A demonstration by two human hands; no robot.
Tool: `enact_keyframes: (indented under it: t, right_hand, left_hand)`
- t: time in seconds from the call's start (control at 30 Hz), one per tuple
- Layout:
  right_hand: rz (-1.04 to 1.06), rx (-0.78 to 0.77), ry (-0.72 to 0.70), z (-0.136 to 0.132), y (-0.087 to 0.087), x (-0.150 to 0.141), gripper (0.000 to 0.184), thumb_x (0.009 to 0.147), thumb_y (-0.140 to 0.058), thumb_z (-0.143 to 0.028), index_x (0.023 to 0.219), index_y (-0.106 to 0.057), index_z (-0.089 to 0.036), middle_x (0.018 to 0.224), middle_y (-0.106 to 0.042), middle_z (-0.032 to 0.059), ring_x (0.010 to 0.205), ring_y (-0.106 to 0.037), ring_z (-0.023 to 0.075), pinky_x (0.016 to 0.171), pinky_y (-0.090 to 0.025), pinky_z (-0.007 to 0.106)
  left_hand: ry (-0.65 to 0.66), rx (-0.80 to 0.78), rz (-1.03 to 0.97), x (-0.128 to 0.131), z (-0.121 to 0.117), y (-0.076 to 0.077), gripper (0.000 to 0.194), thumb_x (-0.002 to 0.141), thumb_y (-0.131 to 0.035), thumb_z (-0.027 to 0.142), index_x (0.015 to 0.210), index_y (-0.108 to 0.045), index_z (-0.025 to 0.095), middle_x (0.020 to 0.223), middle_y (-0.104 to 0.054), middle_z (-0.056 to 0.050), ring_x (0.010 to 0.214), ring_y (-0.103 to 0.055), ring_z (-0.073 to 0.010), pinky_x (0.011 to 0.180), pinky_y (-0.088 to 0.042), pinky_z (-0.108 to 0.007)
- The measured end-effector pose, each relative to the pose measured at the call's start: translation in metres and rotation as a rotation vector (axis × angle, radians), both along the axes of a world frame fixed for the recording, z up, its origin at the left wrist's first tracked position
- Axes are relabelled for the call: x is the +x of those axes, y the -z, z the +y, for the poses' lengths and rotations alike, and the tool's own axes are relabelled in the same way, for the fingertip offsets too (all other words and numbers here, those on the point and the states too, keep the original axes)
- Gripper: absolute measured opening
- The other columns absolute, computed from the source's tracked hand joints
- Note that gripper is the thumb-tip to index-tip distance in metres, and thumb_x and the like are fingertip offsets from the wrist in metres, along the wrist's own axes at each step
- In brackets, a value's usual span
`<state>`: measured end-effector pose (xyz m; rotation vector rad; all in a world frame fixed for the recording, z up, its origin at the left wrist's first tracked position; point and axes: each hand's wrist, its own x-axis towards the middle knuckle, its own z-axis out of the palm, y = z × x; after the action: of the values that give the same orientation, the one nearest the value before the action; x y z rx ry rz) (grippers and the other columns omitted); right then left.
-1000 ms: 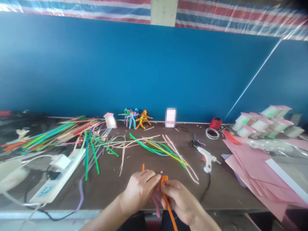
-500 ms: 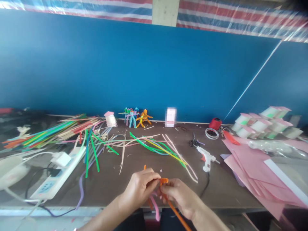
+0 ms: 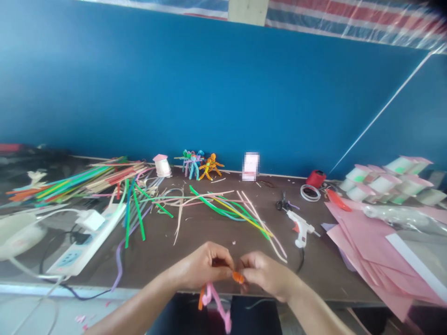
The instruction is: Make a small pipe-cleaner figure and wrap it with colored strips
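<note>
Between the left grip (image 3: 202, 267) and right grip (image 3: 267, 274): an orange fuzzy pipe-cleaner twist (image 3: 238, 278). Below the grips: a pink fuzzy pipe cleaner (image 3: 218, 304). Ahead: green and yellow pipe cleaners (image 3: 226, 209) on a dark brown worktop (image 3: 157, 256). Right: pale pink paper sheets (image 3: 363, 246). Far ahead: a plain blue wall (image 3: 209, 83) below a red, white and blue striped tarpaulin (image 3: 349, 14).
</note>
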<state>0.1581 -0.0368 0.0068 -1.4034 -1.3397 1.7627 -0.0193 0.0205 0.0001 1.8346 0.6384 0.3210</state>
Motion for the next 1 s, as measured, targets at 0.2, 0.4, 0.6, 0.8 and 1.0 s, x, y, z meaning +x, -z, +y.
enact_keyframes:
  t: [0.2,0.4,0.6,0.8,1.0]
  right_hand:
    - [-0.662,0.345,-0.213,0.006,-0.017,0.003,0.012,0.066,-0.051,-0.016,0.062,-0.062,-0.018,0.060,-0.064,-0.0003,0.057,-0.054,0.0132,0.051,-0.032,0.022]
    - [-1.187,0.557,-0.208,0.000,-0.011,-0.020,0.017,0.075,-0.046,-0.011,0.076,-0.063,-0.016,0.069,-0.067,0.0103,0.063,-0.063,0.0224,0.052,-0.031,0.027]
    - [-1.197,0.571,-0.067,-0.011,0.005,-0.030,0.023,0.082,-0.040,-0.007,0.080,-0.061,-0.016,0.072,-0.067,0.0101,0.065,-0.064,0.0207,0.055,-0.035,0.026]
    - [-0.856,0.639,0.036,-0.020,0.018,-0.023,0.028,0.085,-0.039,-0.015,0.101,-0.061,-0.020,0.078,-0.070,0.0085,0.069,-0.065,0.0214,0.061,-0.040,0.025]
    - [-0.680,0.655,0.167,-0.020,0.028,-0.020,0.024,0.084,-0.043,-0.022,0.095,-0.064,-0.022,0.080,-0.070,0.0063,0.069,-0.065,0.0206,0.064,-0.043,0.025]
  left_hand:
    - [0.100,0.441,0.143,0.003,-0.002,-0.002,0.022,0.069,-0.051,0.011,0.077,-0.069,0.021,0.073,-0.066,0.001,0.067,-0.058,-0.0117,0.065,-0.040,-0.018]
    - [-0.039,0.657,0.333,0.012,-0.010,0.014,0.020,0.069,-0.048,0.012,0.076,-0.064,0.022,0.075,-0.066,0.000,0.068,-0.061,-0.0166,0.062,-0.043,-0.023]
    - [-0.275,0.640,0.348,0.018,-0.012,0.033,0.016,0.074,-0.046,0.018,0.067,-0.060,0.019,0.065,-0.061,0.000,0.060,-0.057,-0.0136,0.054,-0.038,-0.021]
    - [-0.457,0.103,0.112,0.019,-0.003,0.052,0.019,0.073,-0.046,0.023,0.067,-0.062,0.014,0.060,-0.059,0.000,0.057,-0.053,-0.0114,0.052,-0.038,-0.020]
    - [-0.550,-0.359,-0.091,0.023,-0.004,0.047,0.025,0.070,-0.051,0.034,0.070,-0.060,0.011,0.053,-0.047,0.004,0.039,-0.042,-0.0060,0.035,-0.032,-0.016]
